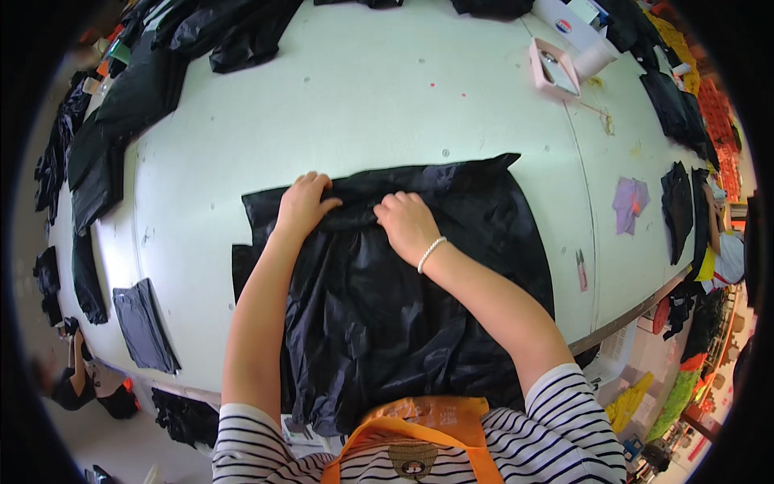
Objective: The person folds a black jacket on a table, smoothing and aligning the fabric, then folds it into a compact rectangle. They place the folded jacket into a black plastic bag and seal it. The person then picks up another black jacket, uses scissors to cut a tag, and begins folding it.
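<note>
A black garment of thin, slightly shiny cloth (pixel 484 242) lies spread on the pale table in front of me, its lower part hanging toward my body. My left hand (pixel 304 203) rests on its upper left part, thumb and fingers spread apart over the cloth near the far edge. Close by on the right, my right hand (pixel 405 226), with a beaded bracelet at the wrist, has its fingers curled and pinches a fold of the black cloth. Creases run down from between the two hands.
Right of the garment lie small thread snips (pixel 581 270) and a purple cloth scrap (pixel 630 205). A pink tray (pixel 554 71) stands at the far right. Folded dark clothing (pixel 145 327) lies at the left; black garments (pixel 133 105) are heaped along the far left edge. Other people work at both sides.
</note>
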A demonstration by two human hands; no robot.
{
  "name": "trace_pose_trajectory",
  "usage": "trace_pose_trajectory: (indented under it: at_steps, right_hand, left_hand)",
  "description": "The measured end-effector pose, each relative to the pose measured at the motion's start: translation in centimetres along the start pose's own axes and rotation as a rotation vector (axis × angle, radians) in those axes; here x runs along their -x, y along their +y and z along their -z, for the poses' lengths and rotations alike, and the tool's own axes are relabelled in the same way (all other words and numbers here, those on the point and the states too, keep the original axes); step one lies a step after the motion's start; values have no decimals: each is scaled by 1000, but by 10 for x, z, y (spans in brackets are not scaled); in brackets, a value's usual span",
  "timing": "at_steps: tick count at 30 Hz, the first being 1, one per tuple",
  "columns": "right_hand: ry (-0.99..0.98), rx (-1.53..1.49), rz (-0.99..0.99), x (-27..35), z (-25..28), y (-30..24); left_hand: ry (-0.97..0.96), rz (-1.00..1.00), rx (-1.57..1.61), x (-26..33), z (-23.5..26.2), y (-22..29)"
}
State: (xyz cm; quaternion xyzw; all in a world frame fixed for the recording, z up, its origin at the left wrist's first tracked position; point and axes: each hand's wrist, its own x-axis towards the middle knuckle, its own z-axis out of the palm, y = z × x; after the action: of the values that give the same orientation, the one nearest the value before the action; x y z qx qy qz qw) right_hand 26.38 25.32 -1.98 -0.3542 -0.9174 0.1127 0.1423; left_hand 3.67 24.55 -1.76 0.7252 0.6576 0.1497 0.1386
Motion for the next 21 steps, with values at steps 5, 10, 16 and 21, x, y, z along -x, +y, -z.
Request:
trace_pose_trajectory:
  at_steps: [5, 10, 16, 21]
  right_hand:
    - [28, -26, -22, 0, -1, -3]
    - [-21, -81, -51, -3, 3, -1]
    - [3, -80, -51, 3, 2, -7]
    - [26, -86, -47, 4, 1, -6]
  left_hand:
    - [99, -14, 112, 5, -12, -7]
    - [108, -60, 63, 6, -10, -8]
    - [47, -86, 131, 11, -8, -7]
    - [68, -148, 133, 10, -12, -11]
